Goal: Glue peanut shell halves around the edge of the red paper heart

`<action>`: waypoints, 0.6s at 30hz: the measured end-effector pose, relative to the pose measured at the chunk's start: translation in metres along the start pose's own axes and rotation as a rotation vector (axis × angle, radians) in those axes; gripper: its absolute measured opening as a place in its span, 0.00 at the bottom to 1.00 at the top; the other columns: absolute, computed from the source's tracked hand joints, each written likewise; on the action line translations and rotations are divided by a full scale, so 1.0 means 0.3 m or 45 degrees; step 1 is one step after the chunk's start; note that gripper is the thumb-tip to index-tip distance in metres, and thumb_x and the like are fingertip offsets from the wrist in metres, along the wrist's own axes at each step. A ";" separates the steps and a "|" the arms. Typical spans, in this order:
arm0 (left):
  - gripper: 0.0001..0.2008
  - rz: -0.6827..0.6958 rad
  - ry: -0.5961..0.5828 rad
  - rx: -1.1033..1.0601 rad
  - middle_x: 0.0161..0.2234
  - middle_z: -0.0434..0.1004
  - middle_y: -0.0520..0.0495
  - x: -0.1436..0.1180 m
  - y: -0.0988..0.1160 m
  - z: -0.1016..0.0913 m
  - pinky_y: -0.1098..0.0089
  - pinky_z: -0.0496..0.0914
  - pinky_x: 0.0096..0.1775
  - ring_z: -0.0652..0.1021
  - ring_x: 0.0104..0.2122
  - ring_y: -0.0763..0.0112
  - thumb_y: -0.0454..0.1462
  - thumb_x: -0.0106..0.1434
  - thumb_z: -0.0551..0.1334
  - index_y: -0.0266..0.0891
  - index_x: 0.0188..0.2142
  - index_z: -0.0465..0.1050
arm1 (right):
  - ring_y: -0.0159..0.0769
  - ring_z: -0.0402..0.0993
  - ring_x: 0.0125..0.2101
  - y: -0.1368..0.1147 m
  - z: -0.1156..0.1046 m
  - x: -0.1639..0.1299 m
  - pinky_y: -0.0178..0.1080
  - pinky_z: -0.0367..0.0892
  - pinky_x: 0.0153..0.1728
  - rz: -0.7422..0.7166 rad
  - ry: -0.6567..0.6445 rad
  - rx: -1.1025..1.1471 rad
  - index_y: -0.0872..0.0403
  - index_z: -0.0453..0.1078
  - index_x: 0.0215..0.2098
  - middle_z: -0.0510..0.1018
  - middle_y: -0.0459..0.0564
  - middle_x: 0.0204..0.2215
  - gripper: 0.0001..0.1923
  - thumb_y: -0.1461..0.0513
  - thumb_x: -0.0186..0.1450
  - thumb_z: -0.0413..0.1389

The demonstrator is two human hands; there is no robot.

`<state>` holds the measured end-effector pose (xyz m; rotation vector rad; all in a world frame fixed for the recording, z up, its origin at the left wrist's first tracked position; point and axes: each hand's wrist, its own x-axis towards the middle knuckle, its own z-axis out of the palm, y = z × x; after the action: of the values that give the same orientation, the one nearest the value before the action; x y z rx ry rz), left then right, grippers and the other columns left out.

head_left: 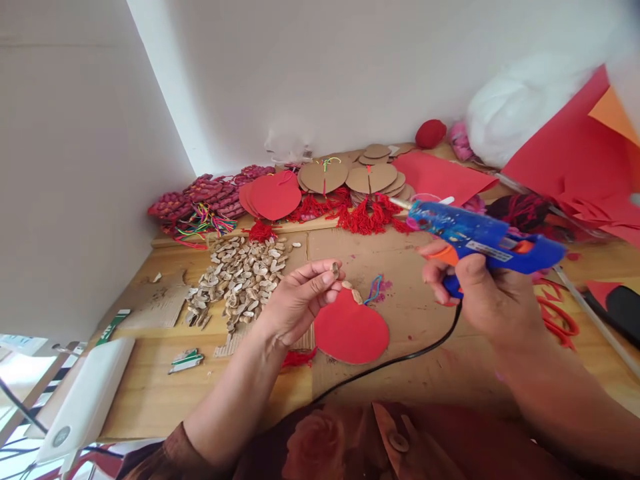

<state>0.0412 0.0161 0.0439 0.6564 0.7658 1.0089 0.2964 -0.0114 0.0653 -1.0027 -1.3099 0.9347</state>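
Observation:
My left hand [300,300] pinches a small brown seed [335,269] between thumb and fingertips, just above a red heart-shaped card piece [351,331] lying on the table. Two seeds sit at the top of that piece, with coloured threads [374,289] beside them. My right hand [480,293] grips a blue glue gun [480,235] with an orange trigger, nozzle pointing left, held above the table to the right of the red piece. Its black cord [400,360] trails down toward me.
A heap of seeds [240,280] lies left of my left hand. Stacks of red and brown card hearts [325,183] with red tassels line the back. Red paper sheets [575,167] and a white bag [515,107] sit at the right; a white device [85,400] at the left edge.

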 end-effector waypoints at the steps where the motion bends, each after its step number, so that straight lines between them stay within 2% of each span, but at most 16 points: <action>1: 0.16 -0.014 -0.004 -0.024 0.33 0.83 0.48 0.003 -0.005 -0.002 0.83 0.76 0.32 0.80 0.29 0.80 0.36 0.51 0.80 0.36 0.38 0.83 | 0.30 0.65 0.18 0.007 0.003 -0.011 0.36 0.59 0.17 0.031 -0.054 -0.030 0.48 0.77 0.41 0.75 0.46 0.26 0.20 0.42 0.68 0.59; 4: 0.17 -0.056 -0.010 -0.063 0.32 0.82 0.49 0.011 -0.017 -0.011 0.84 0.74 0.29 0.80 0.28 0.80 0.36 0.49 0.81 0.36 0.38 0.83 | 0.30 0.65 0.19 0.032 0.023 -0.048 0.35 0.60 0.18 0.171 -0.286 -0.044 0.50 0.78 0.42 0.75 0.47 0.26 0.19 0.45 0.70 0.57; 6: 0.18 -0.084 -0.008 -0.066 0.31 0.81 0.49 0.015 -0.021 -0.018 0.84 0.74 0.28 0.79 0.28 0.80 0.37 0.48 0.81 0.35 0.38 0.84 | 0.29 0.64 0.19 0.044 0.039 -0.065 0.35 0.62 0.19 0.212 -0.367 -0.014 0.50 0.79 0.44 0.75 0.46 0.26 0.19 0.46 0.71 0.57; 14: 0.16 -0.097 -0.006 -0.057 0.30 0.81 0.49 0.029 -0.031 -0.051 0.84 0.75 0.29 0.80 0.27 0.80 0.37 0.49 0.81 0.34 0.36 0.83 | 0.28 0.67 0.18 0.064 0.050 -0.066 0.32 0.64 0.18 0.201 -0.373 -0.151 0.48 0.80 0.46 0.78 0.44 0.25 0.15 0.49 0.71 0.59; 18: 0.15 -0.081 -0.022 -0.066 0.30 0.82 0.49 0.030 -0.036 -0.060 0.83 0.75 0.29 0.80 0.28 0.79 0.37 0.51 0.80 0.34 0.37 0.83 | 0.27 0.67 0.20 0.076 0.040 -0.068 0.31 0.64 0.20 0.146 -0.450 -0.272 0.49 0.78 0.41 0.78 0.44 0.27 0.11 0.53 0.73 0.56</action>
<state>0.0347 0.0225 0.0228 0.5922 0.7388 0.9608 0.2837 -0.0230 0.0375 -1.1199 -1.6888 1.1122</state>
